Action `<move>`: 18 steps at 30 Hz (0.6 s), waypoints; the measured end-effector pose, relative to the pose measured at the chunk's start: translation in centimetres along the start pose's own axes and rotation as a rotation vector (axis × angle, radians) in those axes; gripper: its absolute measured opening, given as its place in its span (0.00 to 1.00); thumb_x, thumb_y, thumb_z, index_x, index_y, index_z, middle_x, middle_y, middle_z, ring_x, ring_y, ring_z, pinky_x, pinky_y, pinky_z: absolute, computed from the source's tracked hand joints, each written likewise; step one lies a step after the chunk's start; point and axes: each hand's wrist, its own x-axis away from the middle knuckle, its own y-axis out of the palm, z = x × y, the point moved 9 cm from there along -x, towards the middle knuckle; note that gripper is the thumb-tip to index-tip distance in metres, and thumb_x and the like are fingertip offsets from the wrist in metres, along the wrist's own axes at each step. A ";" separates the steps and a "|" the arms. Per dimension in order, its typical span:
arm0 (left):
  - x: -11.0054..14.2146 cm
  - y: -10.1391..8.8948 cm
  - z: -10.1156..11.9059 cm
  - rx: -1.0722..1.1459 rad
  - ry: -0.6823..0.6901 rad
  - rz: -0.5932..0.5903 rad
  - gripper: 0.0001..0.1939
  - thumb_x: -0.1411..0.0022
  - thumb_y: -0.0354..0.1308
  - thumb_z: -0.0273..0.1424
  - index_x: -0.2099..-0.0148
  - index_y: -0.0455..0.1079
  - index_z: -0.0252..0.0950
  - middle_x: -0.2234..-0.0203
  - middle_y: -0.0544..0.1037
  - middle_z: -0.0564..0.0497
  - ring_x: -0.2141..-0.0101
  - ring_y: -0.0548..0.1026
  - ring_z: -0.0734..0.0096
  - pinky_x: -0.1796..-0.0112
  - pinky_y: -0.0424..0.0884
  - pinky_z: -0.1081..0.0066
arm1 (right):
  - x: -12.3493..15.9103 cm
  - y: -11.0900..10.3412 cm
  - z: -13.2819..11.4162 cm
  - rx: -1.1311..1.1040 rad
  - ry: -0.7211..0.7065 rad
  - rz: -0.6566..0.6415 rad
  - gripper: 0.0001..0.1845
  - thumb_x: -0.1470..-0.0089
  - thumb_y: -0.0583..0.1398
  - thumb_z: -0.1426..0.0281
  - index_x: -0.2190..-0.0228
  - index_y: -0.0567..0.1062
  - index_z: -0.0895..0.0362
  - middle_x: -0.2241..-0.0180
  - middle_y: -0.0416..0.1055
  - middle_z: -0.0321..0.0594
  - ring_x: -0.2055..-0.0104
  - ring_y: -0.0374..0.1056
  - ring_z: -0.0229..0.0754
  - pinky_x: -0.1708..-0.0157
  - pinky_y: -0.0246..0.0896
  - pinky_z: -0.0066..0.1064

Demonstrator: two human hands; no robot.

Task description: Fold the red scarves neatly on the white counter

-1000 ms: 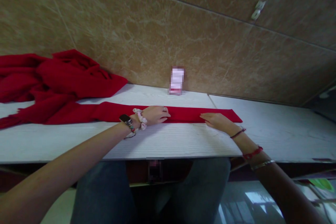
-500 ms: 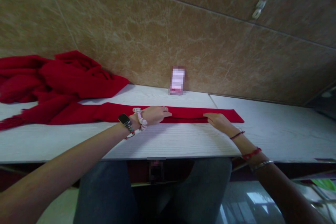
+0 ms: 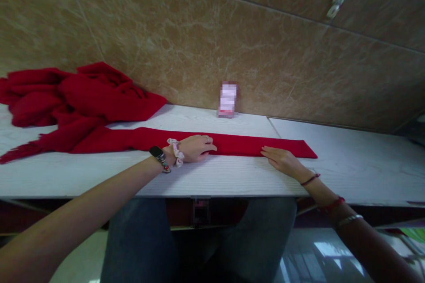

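Observation:
A red scarf (image 3: 239,145) runs along the white tabletop as a narrow, flat folded strip with a slanted right end. Its left part lies in a loose heap (image 3: 96,95), with a fringe (image 3: 25,150) at the far left. My left hand (image 3: 195,148) rests on the strip, palm down, the thumb apart from the slightly bent fingers. Farther right, my right hand (image 3: 282,160) lies with straight fingers on the strip's near edge. Neither hand grips the cloth.
Behind the white tabletop (image 3: 206,181) rises a brown marbled wall (image 3: 186,44). A small blurred-out pink and white object (image 3: 227,99) leans there. A hook-like fitting (image 3: 336,5) sits on the wall at upper right. My legs (image 3: 139,239) are below the table's front edge.
Both hands had bent fingers at the scarf's fold; now they lie flatter and the strip's near edge is smooth. The right hand's fingers have straightened. The view has shifted slightly.

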 end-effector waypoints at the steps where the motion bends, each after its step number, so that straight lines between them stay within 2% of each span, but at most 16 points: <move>1: 0.2 0.0 -0.3 0.040 -0.007 0.015 0.16 0.39 0.48 0.31 0.50 0.66 0.37 0.59 0.70 0.46 0.59 0.68 0.67 0.57 0.64 0.68 | 0.0 -0.2 0.4 -0.040 0.039 0.000 0.17 0.45 0.50 0.75 0.55 0.72 0.58 0.53 0.70 0.45 0.48 0.62 0.42 0.49 0.60 0.37; 4: 0.5 0.1 -1.5 0.141 -0.047 0.061 0.20 0.37 0.45 0.37 0.43 0.59 0.41 0.47 0.63 0.46 0.47 0.60 0.60 0.49 0.57 0.60 | -0.5 -0.4 2.8 -0.114 0.202 0.020 0.18 0.44 0.48 0.72 0.54 0.71 0.57 0.53 0.70 0.44 0.46 0.60 0.44 0.48 0.59 0.41; 7: 0.2 1.3 -2.2 0.196 -0.092 0.001 0.22 0.34 0.41 0.38 0.39 0.50 0.47 0.39 0.51 0.50 0.40 0.45 0.54 0.47 0.48 0.49 | -1.8 0.2 5.7 -0.092 0.330 -0.012 0.20 0.44 0.49 0.68 0.52 0.68 0.59 0.50 0.67 0.48 0.45 0.59 0.48 0.47 0.56 0.46; 11: -0.5 2.9 -1.4 0.220 -0.093 -0.144 0.25 0.35 0.40 0.43 0.37 0.46 0.49 0.38 0.46 0.51 0.39 0.41 0.51 0.47 0.43 0.42 | -4.1 2.3 7.4 -0.130 0.290 -0.265 0.21 0.47 0.54 0.64 0.53 0.69 0.61 0.53 0.69 0.51 0.50 0.64 0.49 0.50 0.60 0.42; 15: -0.5 3.0 -0.5 0.213 -0.076 -0.180 0.26 0.36 0.41 0.44 0.37 0.44 0.52 0.37 0.42 0.52 0.40 0.37 0.46 0.49 0.40 0.38 | -5.2 2.6 8.5 -0.173 0.305 -0.452 0.19 0.51 0.57 0.63 0.59 0.73 0.59 0.58 0.72 0.48 0.57 0.68 0.46 0.55 0.62 0.37; 18: -0.4 2.7 -0.3 0.206 -0.081 -0.189 0.25 0.36 0.42 0.43 0.38 0.47 0.53 0.37 0.42 0.51 0.40 0.38 0.41 0.50 0.41 0.35 | -5.1 2.8 9.3 -0.212 0.367 -0.587 0.15 0.54 0.58 0.63 0.64 0.74 0.57 0.64 0.75 0.44 0.63 0.70 0.44 0.64 0.65 0.32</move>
